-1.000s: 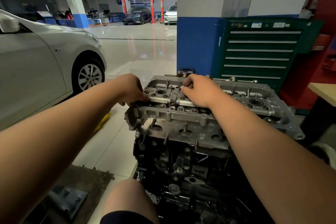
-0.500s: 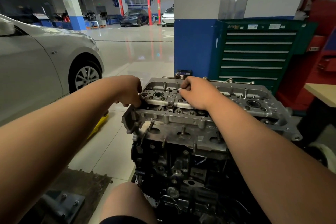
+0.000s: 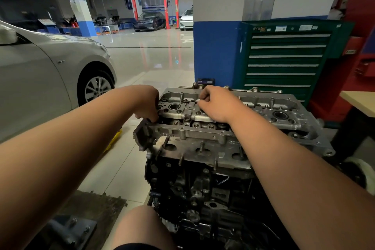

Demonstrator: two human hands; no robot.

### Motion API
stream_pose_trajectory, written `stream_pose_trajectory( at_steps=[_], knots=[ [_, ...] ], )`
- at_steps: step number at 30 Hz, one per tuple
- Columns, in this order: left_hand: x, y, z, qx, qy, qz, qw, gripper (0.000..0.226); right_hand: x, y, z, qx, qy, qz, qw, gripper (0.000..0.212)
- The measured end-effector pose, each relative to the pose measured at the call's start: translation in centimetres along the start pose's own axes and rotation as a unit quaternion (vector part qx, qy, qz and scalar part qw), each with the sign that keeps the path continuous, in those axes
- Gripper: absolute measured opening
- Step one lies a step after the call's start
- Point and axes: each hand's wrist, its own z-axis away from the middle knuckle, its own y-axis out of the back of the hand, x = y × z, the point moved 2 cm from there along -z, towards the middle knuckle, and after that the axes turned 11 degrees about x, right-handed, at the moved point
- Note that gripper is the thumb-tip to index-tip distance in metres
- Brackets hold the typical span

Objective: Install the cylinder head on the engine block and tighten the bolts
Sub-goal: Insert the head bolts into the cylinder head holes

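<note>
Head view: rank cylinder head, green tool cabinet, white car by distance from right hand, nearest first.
1. cylinder head, directly under the right hand.
2. green tool cabinet, behind it, to the right.
3. white car, far back, centre background.

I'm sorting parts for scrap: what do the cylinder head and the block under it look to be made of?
Cylinder head: likely cast aluminium, pale grey and matte, slightly grainy, with brighter machined faces. Engine block: a dark, nearly black rough casting, perhaps iron or a coated or grimy alloy; the look leaves that open.
</note>
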Motion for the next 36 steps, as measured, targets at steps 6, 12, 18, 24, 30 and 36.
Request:
stream_pose_trajectory(
  at_steps=[6,12,18,24,30,36],
  knots=[
    [0.3,-1.0,-0.2,0.082,-0.047,-0.085,0.992,0.048,0.1,0.0,-0.1,-0.003,-0.001,-0.002,1.0,0.008],
    [0.7,-1.2,-0.3,0.115,-0.078,-0.164,0.977,0.037,-0.1,0.2,0.1,-0.004,-0.005,-0.01,1.0,0.008],
    [0.3,0.8,-1.3,-0.026,-0.017,-0.01,0.999,0.037,-0.1,0.2,0.1,-0.005,-0.005,-0.018,1.0,0.006],
    [1.0,-1.5,-5.2,0.082,0.057,0.084,0.991,0.047,0.2,0.0,0.0,-0.004,-0.012,-0.024,1.0,0.005],
    [0.4,-1.7,-6.8,0.092,0.081,0.066,0.99,0.049,0.5,-0.1,-0.3,0.008,-0.021,-0.039,0.999,0.004],
    [1.1,-1.2,-7.0,0.025,0.121,0.121,0.985,0.045,0.2,0.2,-0.1,0.016,-0.027,-0.046,0.998,0.005]
  ],
)
